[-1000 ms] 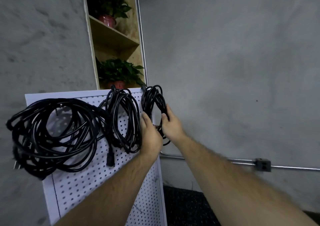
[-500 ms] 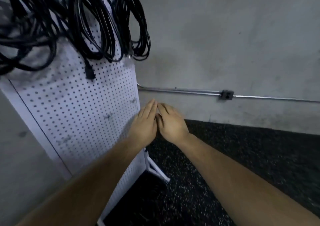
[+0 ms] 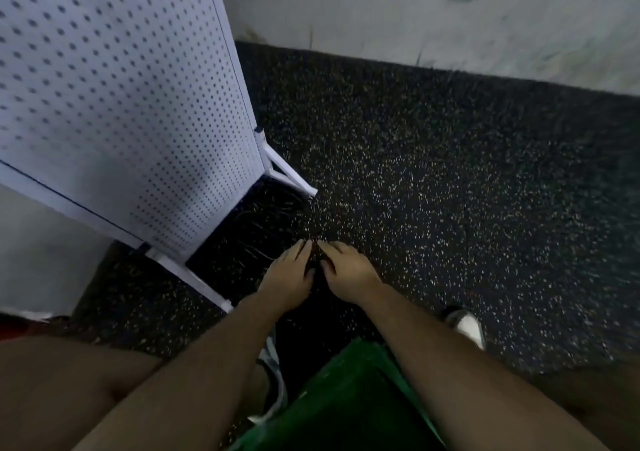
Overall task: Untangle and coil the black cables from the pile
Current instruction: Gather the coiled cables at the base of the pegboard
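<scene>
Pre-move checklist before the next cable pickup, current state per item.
1. Left hand free: ok, fingers straight, holding nothing.
2. Right hand free: ok, fingers relaxed, holding nothing.
3. Black cables in view: not ok, none show in this frame.
4. Hands clear of the pegboard and its feet: ok, no contact.
5. Green object under the forearms identified: cannot tell, too blurred.

Speckled black floor [image 3: 450,191], grey wall [image 3: 381,17].
</scene>
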Motion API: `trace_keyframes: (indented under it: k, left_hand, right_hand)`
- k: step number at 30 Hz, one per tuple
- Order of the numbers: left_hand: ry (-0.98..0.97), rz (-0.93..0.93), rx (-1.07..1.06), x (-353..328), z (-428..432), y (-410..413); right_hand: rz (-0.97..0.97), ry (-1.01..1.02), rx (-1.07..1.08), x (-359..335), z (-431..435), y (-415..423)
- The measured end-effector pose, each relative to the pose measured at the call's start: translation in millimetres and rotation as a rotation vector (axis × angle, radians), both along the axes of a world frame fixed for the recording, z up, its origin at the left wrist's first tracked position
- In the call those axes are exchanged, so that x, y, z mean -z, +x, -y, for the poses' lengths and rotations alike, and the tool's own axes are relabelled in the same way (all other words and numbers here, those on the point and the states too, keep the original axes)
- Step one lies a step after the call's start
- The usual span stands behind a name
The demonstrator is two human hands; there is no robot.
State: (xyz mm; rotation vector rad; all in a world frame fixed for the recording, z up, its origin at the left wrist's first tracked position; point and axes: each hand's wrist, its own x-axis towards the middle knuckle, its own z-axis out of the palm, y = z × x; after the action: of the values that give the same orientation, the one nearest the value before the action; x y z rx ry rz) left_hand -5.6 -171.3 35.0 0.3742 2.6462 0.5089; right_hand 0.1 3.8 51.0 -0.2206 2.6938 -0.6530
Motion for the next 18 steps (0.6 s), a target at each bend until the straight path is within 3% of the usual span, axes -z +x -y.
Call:
trace_keyframes:
  k: [7, 12, 18]
  left_hand:
    - [-0.188, 0.287, -0.093, 86, -1, 9]
    - [-0.164, 0.409, -0.199, 121, -20, -1]
    - [-0.216, 0.364, -0.379, 145, -40, -12]
  right_hand:
    - [0.277, 0.022, 0.117, 81, -8, 28]
    - [0.464, -0.038, 0.442, 126, 12, 32]
    - [0.576, -0.182, 0.68, 163, 28, 18]
